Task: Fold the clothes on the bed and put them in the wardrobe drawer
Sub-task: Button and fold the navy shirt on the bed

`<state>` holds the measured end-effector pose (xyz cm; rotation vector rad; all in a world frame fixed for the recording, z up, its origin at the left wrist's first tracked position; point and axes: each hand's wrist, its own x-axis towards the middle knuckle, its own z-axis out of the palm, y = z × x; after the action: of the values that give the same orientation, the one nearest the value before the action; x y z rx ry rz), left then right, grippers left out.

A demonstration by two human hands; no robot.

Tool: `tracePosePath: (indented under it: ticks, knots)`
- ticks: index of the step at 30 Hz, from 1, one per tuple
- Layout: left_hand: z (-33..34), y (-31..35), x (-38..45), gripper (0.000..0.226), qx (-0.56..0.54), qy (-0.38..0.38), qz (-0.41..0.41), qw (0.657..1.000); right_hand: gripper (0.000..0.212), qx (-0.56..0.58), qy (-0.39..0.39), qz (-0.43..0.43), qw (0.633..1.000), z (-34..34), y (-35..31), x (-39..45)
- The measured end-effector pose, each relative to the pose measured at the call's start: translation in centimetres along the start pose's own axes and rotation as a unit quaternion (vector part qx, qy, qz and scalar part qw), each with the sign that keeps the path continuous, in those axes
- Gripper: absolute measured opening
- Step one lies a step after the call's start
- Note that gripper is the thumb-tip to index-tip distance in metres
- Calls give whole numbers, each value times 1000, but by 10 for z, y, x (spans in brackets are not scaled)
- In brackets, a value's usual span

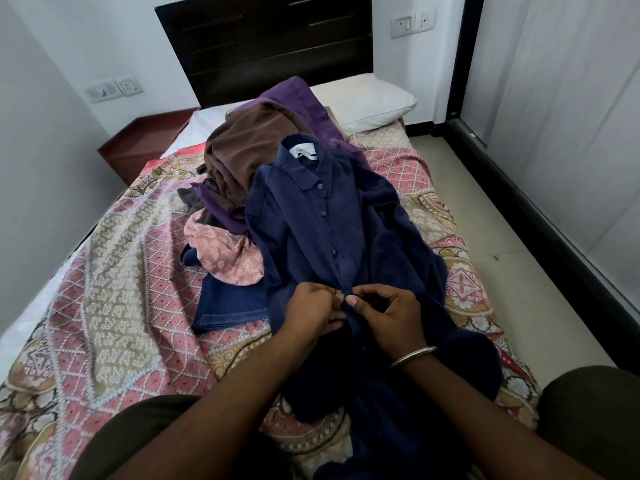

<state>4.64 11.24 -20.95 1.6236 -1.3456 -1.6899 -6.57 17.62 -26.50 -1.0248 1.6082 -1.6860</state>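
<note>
While hands (346, 306) pinch shirt (332, 216), clothes pile (239, 157) beside

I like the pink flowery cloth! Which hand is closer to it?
Left. The left hand pinches the blue shirt just right of the pink cloth; the right hand sits farther right.

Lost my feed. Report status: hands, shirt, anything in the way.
Left hand and right hand both pinch the navy shirt at its button placket. Shirt unfolded. Pile of clothes beside it, unfolded.
</note>
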Motion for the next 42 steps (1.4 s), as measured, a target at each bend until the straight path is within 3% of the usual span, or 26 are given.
tracePosePath:
  ticks: [2,8,22,27,31,34,36,38,40,42]
  knots:
    - [-1,4,-4,8,-9,-16,6,1000,13,0,-4,-12,1000,-2,2,0]
    - [-4,2,-5,14,28,-6,27,999,17,0,-28,-26,999,-3,2,-1]
    - [0,6,-8,22,-9,-7,-91,996,27,-21,-45,-39,998,-2,3,-2]
    - [-2,7,-8,17,17,-25,-90,995,16,-11,-33,-48,998,-4,2,-4]
    - [-3,6,-10,13,35,-36,-94,994,21,-48,-47,-61,996,-4,3,-4]
    - [-1,4,-10,17,39,-34,-79,996,6,-106,-19,-87,990,-5,3,-11]
    - [2,2,-11,8,44,-29,-60,997,29,-200,13,-138,970,-10,0,-20]
    - [3,4,-15,13,47,-30,-41,998,62,-359,16,-162,919,-14,-4,-30]
    - [4,5,-17,23,64,-35,-23,997,93,-495,-5,-128,860,-14,-10,-40]
    - [3,4,-19,21,103,-45,-21,994,103,-552,-37,-99,827,-10,-15,-48]
